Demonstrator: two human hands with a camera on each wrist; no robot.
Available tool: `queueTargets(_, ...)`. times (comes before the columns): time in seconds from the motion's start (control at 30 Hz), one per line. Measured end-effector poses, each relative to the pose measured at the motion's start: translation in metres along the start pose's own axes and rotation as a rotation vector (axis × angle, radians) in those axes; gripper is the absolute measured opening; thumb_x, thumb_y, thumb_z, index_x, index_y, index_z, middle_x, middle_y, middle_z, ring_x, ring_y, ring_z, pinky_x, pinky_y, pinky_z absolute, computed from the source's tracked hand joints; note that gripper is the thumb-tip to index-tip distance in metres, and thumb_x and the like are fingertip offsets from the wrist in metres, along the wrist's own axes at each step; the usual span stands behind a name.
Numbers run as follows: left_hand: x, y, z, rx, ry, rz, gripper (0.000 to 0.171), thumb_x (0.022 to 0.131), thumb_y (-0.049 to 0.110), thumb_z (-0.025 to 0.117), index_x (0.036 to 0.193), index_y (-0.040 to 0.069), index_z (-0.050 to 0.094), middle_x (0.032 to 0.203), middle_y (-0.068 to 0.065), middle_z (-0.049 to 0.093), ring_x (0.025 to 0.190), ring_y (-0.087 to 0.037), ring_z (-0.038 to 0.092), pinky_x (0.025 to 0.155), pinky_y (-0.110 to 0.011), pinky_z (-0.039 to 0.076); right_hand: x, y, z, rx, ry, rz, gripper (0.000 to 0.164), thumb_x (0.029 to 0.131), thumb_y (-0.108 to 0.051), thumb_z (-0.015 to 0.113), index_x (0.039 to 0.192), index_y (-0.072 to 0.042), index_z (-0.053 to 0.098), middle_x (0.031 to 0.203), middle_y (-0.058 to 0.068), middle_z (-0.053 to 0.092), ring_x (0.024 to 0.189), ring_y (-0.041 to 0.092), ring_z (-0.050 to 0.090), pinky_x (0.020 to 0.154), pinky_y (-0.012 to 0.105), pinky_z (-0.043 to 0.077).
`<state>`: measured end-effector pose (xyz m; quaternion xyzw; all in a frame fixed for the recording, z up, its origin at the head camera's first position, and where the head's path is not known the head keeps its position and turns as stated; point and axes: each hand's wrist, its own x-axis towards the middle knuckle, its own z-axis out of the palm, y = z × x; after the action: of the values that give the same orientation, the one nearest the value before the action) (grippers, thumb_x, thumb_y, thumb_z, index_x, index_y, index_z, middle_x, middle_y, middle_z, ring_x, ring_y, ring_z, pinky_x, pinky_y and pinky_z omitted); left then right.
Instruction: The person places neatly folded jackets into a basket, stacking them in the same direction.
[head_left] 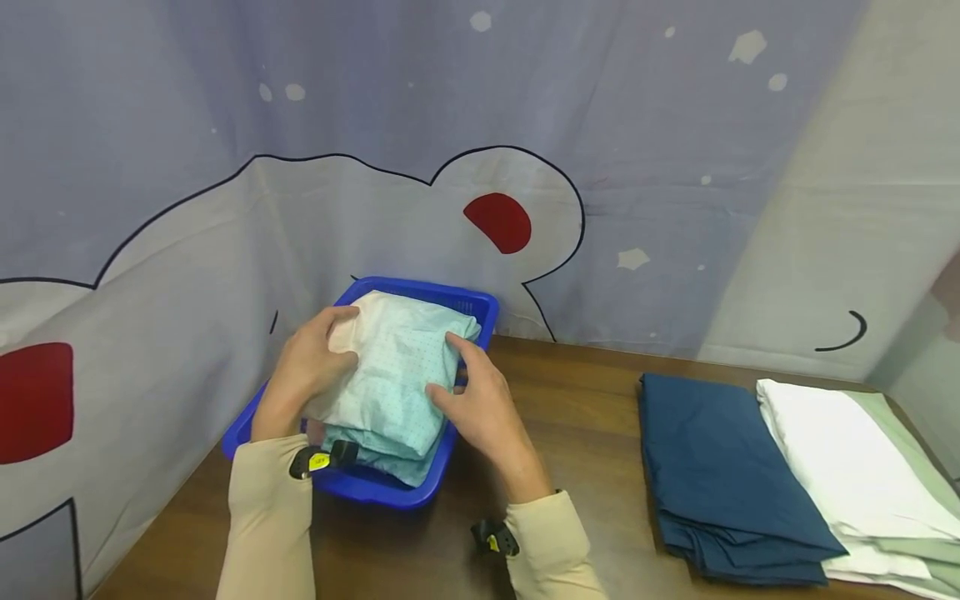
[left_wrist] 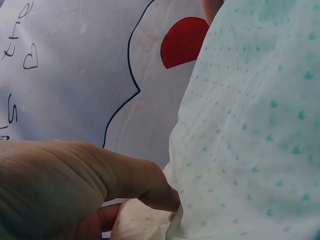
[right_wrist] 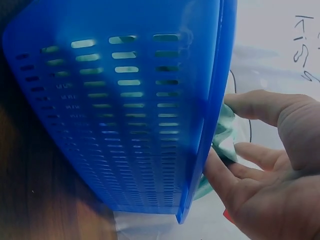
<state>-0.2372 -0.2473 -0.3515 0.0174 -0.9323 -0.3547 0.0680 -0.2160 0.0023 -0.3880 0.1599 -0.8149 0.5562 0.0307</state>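
A folded pale cloth [head_left: 401, 367], shading from white to mint with small green specks, lies on teal folded fabric [head_left: 375, 448] in a blue plastic basket [head_left: 401, 497]. Along the cloth's left side, my left hand [head_left: 306, 365] pinches its edge; the thumb [left_wrist: 150, 185] presses into it in the left wrist view. My right hand [head_left: 480, 400] touches the cloth's right edge beside the basket rim, its fingers spread and fairly straight. The right wrist view shows the slotted basket wall [right_wrist: 130, 95] beside that hand.
To the right on the wooden table [head_left: 577, 417] lie a navy folded cloth [head_left: 720, 475], a white folded cloth [head_left: 847, 458] and a light green folded cloth [head_left: 911, 458]. A printed curtain [head_left: 637, 167] hangs behind the table and along its left side, close to the basket.
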Motion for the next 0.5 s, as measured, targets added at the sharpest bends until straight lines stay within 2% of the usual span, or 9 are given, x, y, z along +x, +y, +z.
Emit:
queueTargets(0.2,-0.0012,-0.0001,0.0000,-0.011,0.021,-0.009,0.073,0.088,0.005,0.059,0.160,0.014,0.048,0.159,-0.025,0.046,0.139,-0.049,0.044,0.108,-0.066,0.038,0.0008,-0.0004,0.0021,0.001,0.043,0.017,0.064,0.096,-0.016,0.076,0.155,-0.007,0.053,0.150,0.015,0.057,0.112,0.032,0.068,0.091,0.046,0.059)
queueTargets(0.33,-0.0014,0.0003,0.0007,-0.006,0.034,-0.010,0.072,0.088,0.003,0.056,0.159,0.014,0.048,0.161,-0.023,0.045,0.144,-0.049,0.040,0.111,-0.066,0.035,0.0017,-0.0003,0.0047,0.002,0.078,0.037,0.069,0.094,-0.014,0.078,0.157,-0.007,0.050,0.151,0.016,0.055,0.114,0.032,0.068,0.090,0.045,0.059)
queueTargets(0.43,-0.0019,0.0002,0.0022,0.012,0.022,-0.016,0.072,0.088,0.002,0.055,0.159,0.013,0.048,0.160,-0.024,0.046,0.143,-0.049,0.042,0.111,-0.066,0.036,0.0020,-0.0004,0.0071,-0.017,0.123,0.027,0.071,0.093,-0.011,0.079,0.157,-0.004,0.049,0.152,0.018,0.053,0.117,0.033,0.066,0.092,0.044,0.059)
queueTargets(0.5,-0.0019,-0.0007,0.0033,0.027,0.011,-0.007,0.071,0.089,0.001,0.057,0.158,0.010,0.048,0.156,-0.026,0.050,0.139,-0.049,0.047,0.109,-0.065,0.040,0.0016,-0.0002,0.0079,-0.041,0.153,0.007,0.069,0.092,-0.008,0.079,0.155,-0.002,0.050,0.150,0.019,0.053,0.116,0.035,0.066,0.092,0.045,0.059)
